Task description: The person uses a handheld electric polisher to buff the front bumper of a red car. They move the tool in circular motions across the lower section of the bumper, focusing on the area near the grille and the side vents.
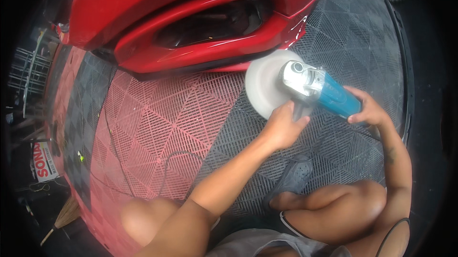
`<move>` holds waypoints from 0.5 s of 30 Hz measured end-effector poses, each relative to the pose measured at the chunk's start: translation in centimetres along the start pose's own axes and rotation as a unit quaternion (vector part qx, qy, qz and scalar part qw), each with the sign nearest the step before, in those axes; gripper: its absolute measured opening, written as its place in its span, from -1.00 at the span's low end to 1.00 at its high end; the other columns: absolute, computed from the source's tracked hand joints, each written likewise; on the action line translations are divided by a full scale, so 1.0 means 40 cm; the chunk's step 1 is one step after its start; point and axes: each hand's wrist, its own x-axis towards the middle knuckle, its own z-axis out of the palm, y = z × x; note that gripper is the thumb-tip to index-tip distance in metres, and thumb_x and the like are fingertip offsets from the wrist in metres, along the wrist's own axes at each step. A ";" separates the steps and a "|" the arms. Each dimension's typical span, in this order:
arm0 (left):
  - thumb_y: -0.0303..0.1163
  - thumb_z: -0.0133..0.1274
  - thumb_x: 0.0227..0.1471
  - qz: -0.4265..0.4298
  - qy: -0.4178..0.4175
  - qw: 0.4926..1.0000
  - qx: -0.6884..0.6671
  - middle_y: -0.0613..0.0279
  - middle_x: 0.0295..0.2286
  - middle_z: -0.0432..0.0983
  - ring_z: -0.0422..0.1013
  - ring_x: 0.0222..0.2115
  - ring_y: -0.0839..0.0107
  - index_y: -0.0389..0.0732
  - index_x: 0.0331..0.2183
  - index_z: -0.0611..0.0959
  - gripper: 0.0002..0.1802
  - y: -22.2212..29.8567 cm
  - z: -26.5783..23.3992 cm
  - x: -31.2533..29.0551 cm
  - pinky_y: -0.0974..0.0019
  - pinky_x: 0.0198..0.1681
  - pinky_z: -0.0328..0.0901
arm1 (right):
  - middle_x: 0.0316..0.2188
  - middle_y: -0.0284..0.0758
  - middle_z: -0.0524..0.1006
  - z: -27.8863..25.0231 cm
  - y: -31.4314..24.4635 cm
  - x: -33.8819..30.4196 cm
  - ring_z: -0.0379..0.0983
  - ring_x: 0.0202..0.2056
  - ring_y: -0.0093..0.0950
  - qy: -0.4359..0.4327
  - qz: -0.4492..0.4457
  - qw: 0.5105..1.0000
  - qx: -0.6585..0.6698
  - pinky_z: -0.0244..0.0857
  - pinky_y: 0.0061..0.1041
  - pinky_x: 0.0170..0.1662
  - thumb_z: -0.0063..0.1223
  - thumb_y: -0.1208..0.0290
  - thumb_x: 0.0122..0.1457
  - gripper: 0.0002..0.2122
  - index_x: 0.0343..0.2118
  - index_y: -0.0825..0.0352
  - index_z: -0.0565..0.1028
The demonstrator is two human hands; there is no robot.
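Observation:
I hold a blue and silver angle polisher (329, 92) in both hands. My left hand (285, 127) is wrapped round its dark side handle, close behind the pad. Around the rear end of the blue body, my right hand (369, 109) is closed. The round white polishing pad (265, 83) is smooth-looking, tilted, and near the lower edge of a red car bumper (191, 56). Whether the pad touches the bumper I cannot tell. A dark oval opening (214, 20) sits in the bumper above.
The floor has red and grey slatted tiles (157, 118). A thin black cable (164, 166) loops across them. At the far left are a wire rack (28, 75), a white and red printed box (44, 161) and a straw broom (67, 213). My shoe (293, 176) is below the polisher.

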 end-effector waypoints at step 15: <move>-0.38 0.36 0.34 -0.136 0.153 0.978 -0.038 0.38 -0.50 0.55 0.41 -0.60 0.62 -0.33 -0.11 0.67 -0.75 -0.078 -0.258 -0.256 0.43 -0.54 0.33 | 0.28 -0.14 0.61 0.279 -0.271 0.177 0.57 0.28 -0.24 -0.141 -0.077 0.987 -0.015 0.47 -0.26 0.38 0.70 0.33 -0.02 -0.04 0.49 0.34 0.43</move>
